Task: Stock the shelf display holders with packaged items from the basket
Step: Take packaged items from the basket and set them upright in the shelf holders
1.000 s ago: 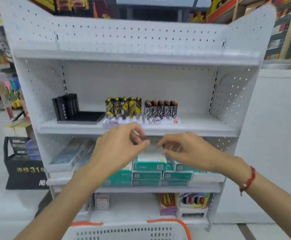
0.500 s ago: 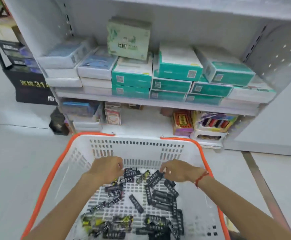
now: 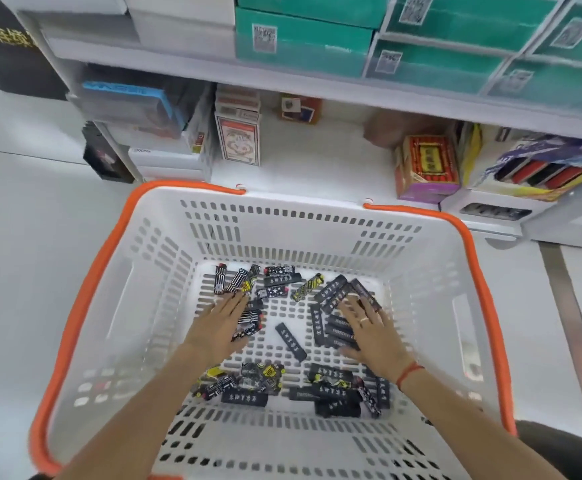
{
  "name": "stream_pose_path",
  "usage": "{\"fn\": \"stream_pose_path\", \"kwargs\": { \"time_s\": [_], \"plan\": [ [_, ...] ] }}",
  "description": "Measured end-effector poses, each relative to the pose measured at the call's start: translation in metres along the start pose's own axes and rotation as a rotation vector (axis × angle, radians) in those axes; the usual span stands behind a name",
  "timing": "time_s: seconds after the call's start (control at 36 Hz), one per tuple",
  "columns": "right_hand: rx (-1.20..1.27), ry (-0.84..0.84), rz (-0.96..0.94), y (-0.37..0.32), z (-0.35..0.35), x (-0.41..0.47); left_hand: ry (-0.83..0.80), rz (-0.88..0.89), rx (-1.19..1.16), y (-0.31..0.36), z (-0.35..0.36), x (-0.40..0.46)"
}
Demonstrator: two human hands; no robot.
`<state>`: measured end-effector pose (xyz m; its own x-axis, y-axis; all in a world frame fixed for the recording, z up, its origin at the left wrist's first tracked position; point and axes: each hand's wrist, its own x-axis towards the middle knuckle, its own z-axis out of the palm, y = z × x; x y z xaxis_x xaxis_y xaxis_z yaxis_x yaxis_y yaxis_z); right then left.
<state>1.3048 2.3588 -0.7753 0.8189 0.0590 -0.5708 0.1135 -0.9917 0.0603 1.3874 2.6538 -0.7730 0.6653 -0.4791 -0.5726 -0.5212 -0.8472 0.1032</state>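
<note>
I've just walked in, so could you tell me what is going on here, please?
A person is reaching both hands into a white basket with an orange rim, set on the floor before a stocked shelf. The left hand and right hand lie flat with spread fingers on the small dark packets scattered over the bottom; nothing is lifted yet.

White slotted basket (image 3: 109,306), orange rim, on pale floor (image 3: 23,220); small dark packets (image 3: 291,337) scattered on basket bottom.

The left hand (image 3: 217,326) and right hand (image 3: 369,327) cover some small packaged items (image 3: 291,337); their print is too small to read. The basket (image 3: 85,296) runs off the bottom edge.
</note>
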Motion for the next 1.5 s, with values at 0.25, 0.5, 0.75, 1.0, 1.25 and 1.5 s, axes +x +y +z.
{"fn": "stream_pose_path", "kwargs": {
  "time_s": [0.25, 0.5, 0.75, 1.0, 1.25, 1.5],
  "plan": [
    [0.011, 0.006, 0.053, -0.02, -0.009, 0.004, 0.049, -0.128, 0.024, 0.013, -0.008, 0.01],
    [0.041, 0.009, 0.043, -0.042, -0.015, 0.014, 0.027, -0.189, 0.097, 0.019, -0.012, 0.018],
    [0.207, -0.031, -0.02, -0.023, -0.013, 0.011, -0.023, -0.143, 0.223, 0.031, -0.013, 0.022],
    [1.047, -0.133, 0.28, -0.007, -0.018, 0.007, -0.044, -0.144, 0.278, 0.033, -0.004, 0.018],
    [1.881, -0.124, 0.539, -0.012, -0.044, 0.008, -0.153, -0.282, -1.032, 0.041, -0.024, 0.004],
    [2.008, -0.147, 0.268, -0.035, -0.121, -0.01, -0.136, -0.268, -1.886, 0.069, -0.114, -0.028]
  ]
}}
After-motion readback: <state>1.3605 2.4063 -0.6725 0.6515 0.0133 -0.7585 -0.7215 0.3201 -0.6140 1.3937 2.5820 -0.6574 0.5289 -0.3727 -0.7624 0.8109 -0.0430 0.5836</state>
